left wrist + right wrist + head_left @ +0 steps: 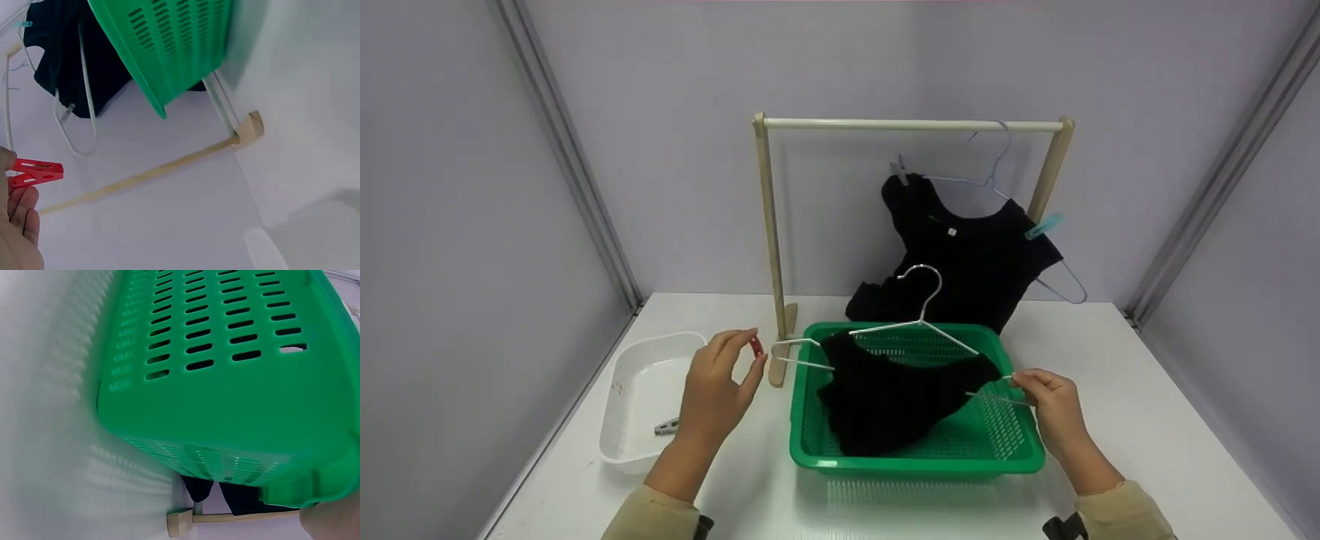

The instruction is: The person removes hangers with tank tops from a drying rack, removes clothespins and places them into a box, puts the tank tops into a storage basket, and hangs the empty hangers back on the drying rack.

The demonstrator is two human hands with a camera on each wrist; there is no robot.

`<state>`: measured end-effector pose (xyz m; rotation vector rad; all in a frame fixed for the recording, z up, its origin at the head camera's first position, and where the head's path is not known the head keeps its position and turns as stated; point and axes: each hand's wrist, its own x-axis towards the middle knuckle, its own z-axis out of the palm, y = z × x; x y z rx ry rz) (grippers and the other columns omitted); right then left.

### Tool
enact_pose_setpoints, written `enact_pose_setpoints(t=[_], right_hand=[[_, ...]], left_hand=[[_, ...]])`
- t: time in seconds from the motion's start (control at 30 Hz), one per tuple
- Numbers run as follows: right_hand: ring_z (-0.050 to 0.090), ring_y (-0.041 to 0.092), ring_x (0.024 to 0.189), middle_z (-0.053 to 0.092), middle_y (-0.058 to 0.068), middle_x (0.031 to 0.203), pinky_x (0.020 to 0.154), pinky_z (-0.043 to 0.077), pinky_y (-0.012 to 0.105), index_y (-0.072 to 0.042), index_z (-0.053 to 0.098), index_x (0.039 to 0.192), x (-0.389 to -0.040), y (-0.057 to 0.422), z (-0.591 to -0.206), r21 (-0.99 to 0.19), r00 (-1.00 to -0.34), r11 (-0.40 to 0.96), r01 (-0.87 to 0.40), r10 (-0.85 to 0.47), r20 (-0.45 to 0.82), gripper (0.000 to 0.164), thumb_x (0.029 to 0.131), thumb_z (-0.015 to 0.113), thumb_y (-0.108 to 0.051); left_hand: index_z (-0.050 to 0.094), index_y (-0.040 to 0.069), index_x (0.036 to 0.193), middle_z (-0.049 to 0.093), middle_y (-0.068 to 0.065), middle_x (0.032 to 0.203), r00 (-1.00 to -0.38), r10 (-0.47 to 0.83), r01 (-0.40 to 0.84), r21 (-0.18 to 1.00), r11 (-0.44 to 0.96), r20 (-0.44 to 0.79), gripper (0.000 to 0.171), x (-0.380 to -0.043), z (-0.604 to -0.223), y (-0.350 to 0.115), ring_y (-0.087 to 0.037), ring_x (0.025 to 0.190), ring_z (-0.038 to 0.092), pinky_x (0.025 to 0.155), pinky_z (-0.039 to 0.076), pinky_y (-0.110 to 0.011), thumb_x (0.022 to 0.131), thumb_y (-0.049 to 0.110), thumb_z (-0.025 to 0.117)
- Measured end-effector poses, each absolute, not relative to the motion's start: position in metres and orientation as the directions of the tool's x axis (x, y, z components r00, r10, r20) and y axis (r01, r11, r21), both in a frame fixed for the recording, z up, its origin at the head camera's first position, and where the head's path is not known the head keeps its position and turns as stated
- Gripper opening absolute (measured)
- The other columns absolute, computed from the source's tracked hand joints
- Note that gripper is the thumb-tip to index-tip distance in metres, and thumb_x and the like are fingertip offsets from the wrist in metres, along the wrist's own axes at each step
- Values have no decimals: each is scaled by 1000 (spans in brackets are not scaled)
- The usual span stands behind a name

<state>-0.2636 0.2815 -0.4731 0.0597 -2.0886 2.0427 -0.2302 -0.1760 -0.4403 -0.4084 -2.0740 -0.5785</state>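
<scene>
My left hand point(714, 390) pinches a red clothespin point(38, 171) between thumb and fingers, just left of a white wire hanger point(921, 322). A black garment point(892, 401) hangs on that hanger, its lower part inside the green basket point(915, 463). With thumb and fingertips, my right hand point(1054, 409) holds the hanger's right end, over the basket's right rim. The hanger's left end sticks out bare beyond the garment, close to the clothespin but apart from it. In the right wrist view the basket wall hides most of that hand's work.
Behind the basket stands a wooden rack point(870, 124). From its bar hangs another black garment point(967, 262) on a hanger, with a grey clothespin point(899, 171) and a teal clothespin point(1044, 226) at its shoulders. At left, a white tray point(615, 420) contains a grey clothespin point(666, 427).
</scene>
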Motion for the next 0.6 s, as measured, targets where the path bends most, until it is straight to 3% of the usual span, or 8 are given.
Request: enact_pose_setpoints(t=[0.17,0.6], right_hand=[[64,11,79,69,1,77,73,55,27,25,61,94,-263,282,-474,-983,-976,8,-185,116,185,28,98,61,-3],[65,14,82,69,4,79,75,56,28,11,71,85,-264,282,-476,-983,-976,12,-183,120,183,22,98,63,-5]], left_hand=[[68,3,118,66,-12,108,-537,31,448,254,857,843,41,-227,-450,-196,-30,91,64,76,54,-43,80,9,84],[67,-3,113,66,-17,104,-539,6,383,239,892,842,39,-221,-470,-233,-35,86,65,74,53,-48,78,3,84]])
